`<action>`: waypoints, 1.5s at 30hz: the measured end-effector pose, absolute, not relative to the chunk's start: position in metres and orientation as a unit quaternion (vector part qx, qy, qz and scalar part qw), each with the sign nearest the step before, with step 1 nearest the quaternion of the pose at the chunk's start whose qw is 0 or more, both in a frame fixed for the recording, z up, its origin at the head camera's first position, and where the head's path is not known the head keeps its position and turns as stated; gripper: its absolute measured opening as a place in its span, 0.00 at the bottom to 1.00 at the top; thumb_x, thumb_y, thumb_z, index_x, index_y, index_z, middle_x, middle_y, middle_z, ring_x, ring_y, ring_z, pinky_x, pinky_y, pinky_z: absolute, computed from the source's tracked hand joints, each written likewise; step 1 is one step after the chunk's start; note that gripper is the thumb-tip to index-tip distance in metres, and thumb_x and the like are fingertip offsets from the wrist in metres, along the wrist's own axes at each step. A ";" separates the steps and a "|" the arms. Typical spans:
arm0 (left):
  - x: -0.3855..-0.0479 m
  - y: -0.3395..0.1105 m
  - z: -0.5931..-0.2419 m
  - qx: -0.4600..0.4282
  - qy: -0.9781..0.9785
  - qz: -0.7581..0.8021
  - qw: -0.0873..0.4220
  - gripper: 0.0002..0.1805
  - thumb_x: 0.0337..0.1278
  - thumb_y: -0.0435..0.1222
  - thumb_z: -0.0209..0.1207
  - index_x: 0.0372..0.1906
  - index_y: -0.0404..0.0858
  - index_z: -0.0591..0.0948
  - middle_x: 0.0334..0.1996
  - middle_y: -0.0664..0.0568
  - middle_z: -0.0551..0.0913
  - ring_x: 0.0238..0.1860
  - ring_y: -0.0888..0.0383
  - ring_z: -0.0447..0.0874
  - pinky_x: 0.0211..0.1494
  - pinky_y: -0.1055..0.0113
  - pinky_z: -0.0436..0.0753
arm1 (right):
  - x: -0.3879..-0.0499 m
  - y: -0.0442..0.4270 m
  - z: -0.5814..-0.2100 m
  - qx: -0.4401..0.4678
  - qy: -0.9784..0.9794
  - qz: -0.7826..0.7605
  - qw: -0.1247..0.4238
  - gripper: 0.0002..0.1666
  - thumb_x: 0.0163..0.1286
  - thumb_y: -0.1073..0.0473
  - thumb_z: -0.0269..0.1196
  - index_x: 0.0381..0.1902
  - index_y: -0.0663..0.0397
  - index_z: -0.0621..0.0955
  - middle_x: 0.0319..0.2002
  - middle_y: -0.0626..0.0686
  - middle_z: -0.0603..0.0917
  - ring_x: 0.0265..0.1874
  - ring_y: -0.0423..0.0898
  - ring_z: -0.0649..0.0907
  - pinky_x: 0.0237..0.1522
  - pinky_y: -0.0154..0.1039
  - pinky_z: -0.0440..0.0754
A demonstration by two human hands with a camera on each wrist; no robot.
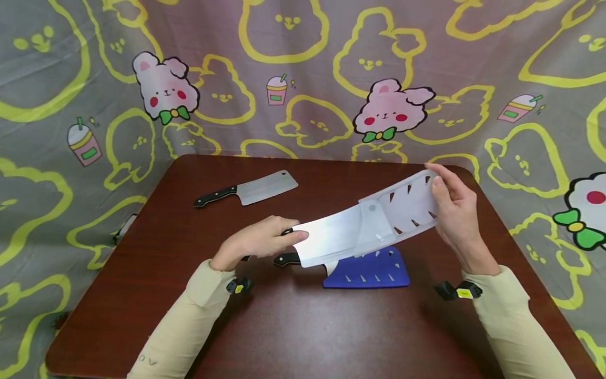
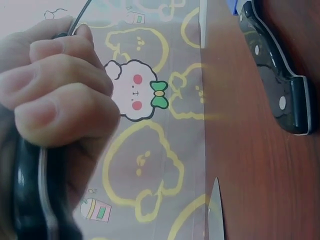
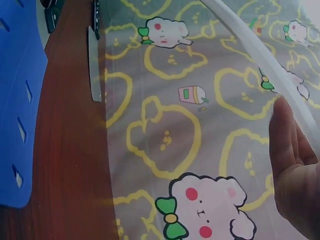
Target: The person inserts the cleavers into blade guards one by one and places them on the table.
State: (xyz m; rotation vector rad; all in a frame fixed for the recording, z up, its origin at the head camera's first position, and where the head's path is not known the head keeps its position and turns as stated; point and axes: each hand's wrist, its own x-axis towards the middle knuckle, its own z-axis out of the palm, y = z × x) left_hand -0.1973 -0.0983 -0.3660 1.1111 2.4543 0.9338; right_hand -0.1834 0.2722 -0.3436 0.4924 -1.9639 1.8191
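Observation:
My left hand (image 1: 267, 238) grips a cleaver (image 1: 329, 234) by its black handle (image 2: 42, 190), the fingers wrapped round it in the left wrist view. Its broad steel blade points up to the right, the front part inside a translucent white blade cover (image 1: 412, 202) with small slots. At the cover's far end, my right hand (image 1: 456, 205) pinches it between thumb and fingers. Just below, a second cleaver lies on the table, its blade in a blue cover (image 1: 366, 271) and its black handle (image 2: 272, 70) partly behind the held blade.
A bare cleaver (image 1: 269, 188) with a black riveted handle lies toward the back left of the dark red-brown table (image 1: 303, 326). Behind the table hangs a patterned curtain (image 1: 312, 68) that also closes off both sides.

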 end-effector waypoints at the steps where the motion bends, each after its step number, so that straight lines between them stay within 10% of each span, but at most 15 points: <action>1: -0.197 -0.094 -0.366 0.390 0.850 0.324 0.141 0.17 0.74 0.48 0.50 0.29 0.44 0.74 0.18 0.60 0.65 0.18 0.66 0.64 0.28 0.71 0.68 | -0.182 0.268 -0.345 0.176 -0.727 0.632 0.201 0.21 0.77 0.63 0.51 0.65 0.59 0.74 0.36 0.46 0.77 0.34 0.39 0.78 0.32 0.26 0.78; 20: -0.201 -0.077 -0.362 0.394 0.855 0.325 0.095 0.16 0.73 0.48 0.50 0.29 0.46 0.75 0.19 0.61 0.67 0.22 0.67 0.66 0.32 0.72 0.70 | -0.173 0.213 -0.374 0.179 -0.766 0.586 0.197 0.22 0.78 0.62 0.48 0.67 0.55 0.72 0.45 0.43 0.78 0.34 0.37 0.80 0.29 0.28 0.81; 32: -0.218 -0.078 -0.365 0.382 0.873 0.277 0.125 0.20 0.72 0.51 0.50 0.25 0.44 0.69 0.15 0.57 0.71 0.15 0.64 0.72 0.28 0.71 0.72 | -0.186 0.246 -0.385 0.192 -0.854 0.484 -0.015 0.28 0.73 0.55 0.59 0.68 0.44 0.65 0.50 0.61 0.77 0.37 0.49 0.86 0.28 0.46 0.86; 45: -0.227 -0.096 -0.367 0.328 0.909 0.236 0.107 0.14 0.69 0.50 0.55 0.32 0.45 0.77 0.21 0.50 0.84 0.21 0.62 0.80 0.29 0.66 0.75 | -0.215 0.236 -0.410 0.216 -0.880 0.421 -0.029 0.24 0.73 0.53 0.60 0.62 0.51 0.70 0.51 0.56 0.84 0.47 0.51 0.86 0.43 0.37 0.83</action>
